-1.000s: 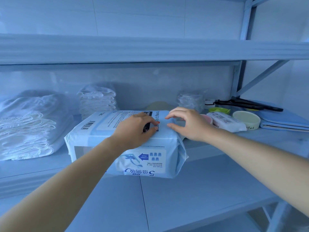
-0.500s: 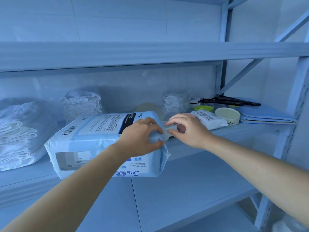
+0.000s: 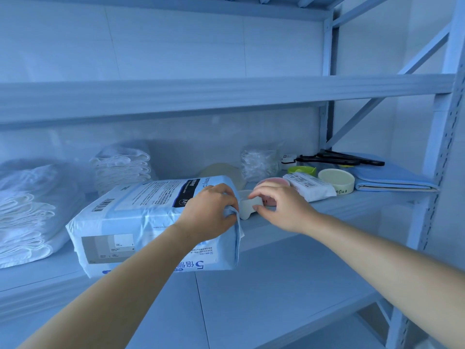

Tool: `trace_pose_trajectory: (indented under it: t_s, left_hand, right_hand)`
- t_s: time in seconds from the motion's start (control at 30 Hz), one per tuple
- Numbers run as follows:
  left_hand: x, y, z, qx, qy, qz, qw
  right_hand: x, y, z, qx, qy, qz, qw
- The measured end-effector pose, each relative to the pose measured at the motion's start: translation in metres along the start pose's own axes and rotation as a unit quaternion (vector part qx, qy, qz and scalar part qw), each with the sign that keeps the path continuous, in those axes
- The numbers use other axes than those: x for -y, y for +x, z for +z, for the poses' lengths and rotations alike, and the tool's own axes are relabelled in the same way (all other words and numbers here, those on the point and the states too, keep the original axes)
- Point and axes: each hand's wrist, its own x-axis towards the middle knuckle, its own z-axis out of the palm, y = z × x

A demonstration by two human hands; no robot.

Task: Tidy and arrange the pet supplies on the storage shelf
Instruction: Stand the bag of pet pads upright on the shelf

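A large pale-blue pack of pet pads point(image 3: 141, 217) lies on the middle shelf point(image 3: 276, 280), its near end overhanging the step in the board. My left hand point(image 3: 208, 212) grips the pack's right end, fingers curled into the crumpled wrapper. My right hand point(image 3: 279, 207) is just to the right of it, with thumb and forefinger pinching a small white dish point(image 3: 245, 209). A pink bowl point(image 3: 274, 183) sits partly hidden behind that hand.
Folded white pads point(image 3: 25, 212) lie at the left, a smaller stack point(image 3: 120, 165) behind the pack. To the right stand a wipes packet point(image 3: 310, 186), a cream bowl point(image 3: 336, 178), a green dish point(image 3: 300, 170), a clear bag point(image 3: 258, 163), black scissors point(image 3: 339, 158) and a blue folded mat point(image 3: 392, 178).
The pack has slid left along the shelf. My left hand moved from its top to gripping its right end. My right hand left the pack and closed on the white dish.
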Motion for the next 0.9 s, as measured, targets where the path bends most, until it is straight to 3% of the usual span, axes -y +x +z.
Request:
trace_pose_trajectory:
  t_s: [0.27,0.5,0.9]
  left_hand:
    - [0.008,-0.003,-0.026,-0.082,-0.007,0.029,0.996]
    - [0.032,-0.001,-0.084,-0.154,0.001,-0.017,0.988]
    - [0.089,-0.026,-0.159,-0.237,0.022,-0.097,0.966]
  right_hand:
    - [0.004,0.003,0.011,0.034,0.001,0.008,0.999]
    - [0.014,0.023,0.028,0.034,0.014,0.02,0.999]
    - [0.083,0.092,0.07,0.049,0.088,-0.056,0.993]
